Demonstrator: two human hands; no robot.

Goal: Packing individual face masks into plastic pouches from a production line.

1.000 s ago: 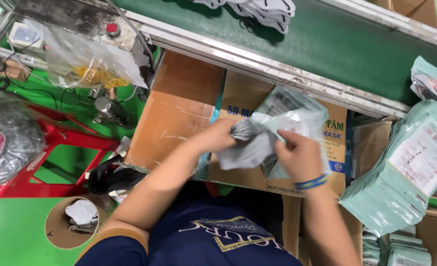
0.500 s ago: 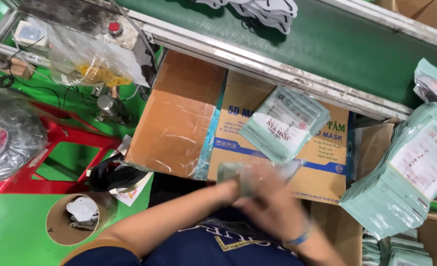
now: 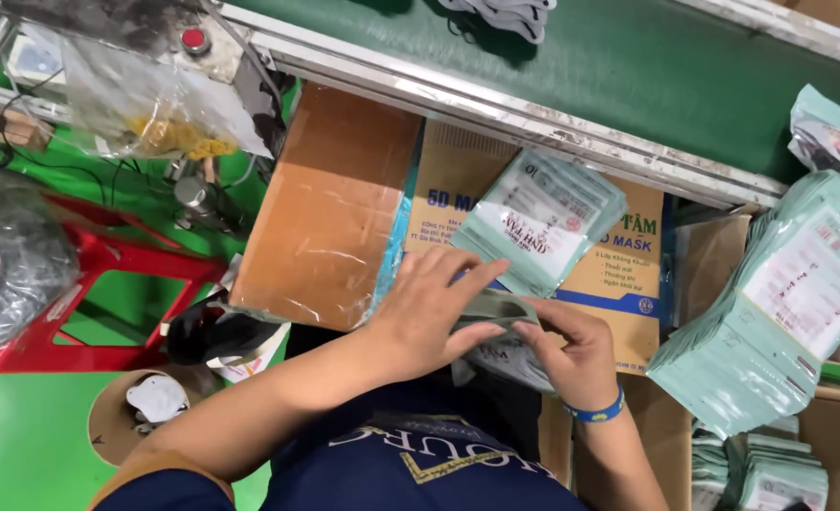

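Note:
My left hand [image 3: 434,308] lies flat with fingers spread over a small pale green packet [image 3: 505,331] at the near edge of a closed cardboard box [image 3: 344,199]. My right hand [image 3: 571,355], with a blue wristband, grips the same packet from the right side. A short stack of pale green packets [image 3: 543,218] rests on the box just beyond my hands. Most of the held packet is hidden under my fingers.
A green conveyor belt [image 3: 647,66] with a metal rail runs across the top, carrying grey masks [image 3: 510,14]. A tall pile of green packets [image 3: 779,312] stands at the right. At left are a red stool [image 3: 88,274], a clear plastic bag [image 3: 145,104] and a tape roll [image 3: 155,402].
My hands left a stack of packets on the box, then drew back toward my body. They now press together on one packet at the box's near edge.

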